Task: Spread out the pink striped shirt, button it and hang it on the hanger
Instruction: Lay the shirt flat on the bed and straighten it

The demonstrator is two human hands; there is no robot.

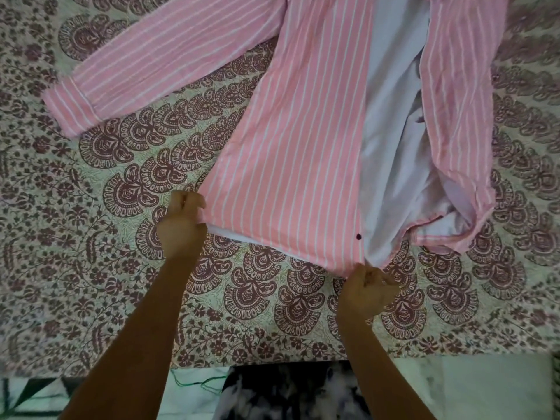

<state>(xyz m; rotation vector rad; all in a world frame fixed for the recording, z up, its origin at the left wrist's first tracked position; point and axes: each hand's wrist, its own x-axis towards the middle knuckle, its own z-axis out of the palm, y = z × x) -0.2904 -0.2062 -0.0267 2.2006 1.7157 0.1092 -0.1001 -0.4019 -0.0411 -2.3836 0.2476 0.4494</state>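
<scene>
The pink striped shirt (291,153) lies front-up on the patterned bedspread (91,237), unbuttoned, its pale lining showing down the middle. The left hand (181,225) pinches the near left corner of the hem, fingers curled tight on the cloth. The right hand (366,291) grips the hem's near edge just below a dark button (358,237), fist closed. One sleeve (157,68) stretches out far left, cuff flat.

Dim, flat indoor light with a greenish cast – no hard shadows, no glare; the picture is soft and grainy, and the bedspread (91,268) pattern bends at the edges
</scene>
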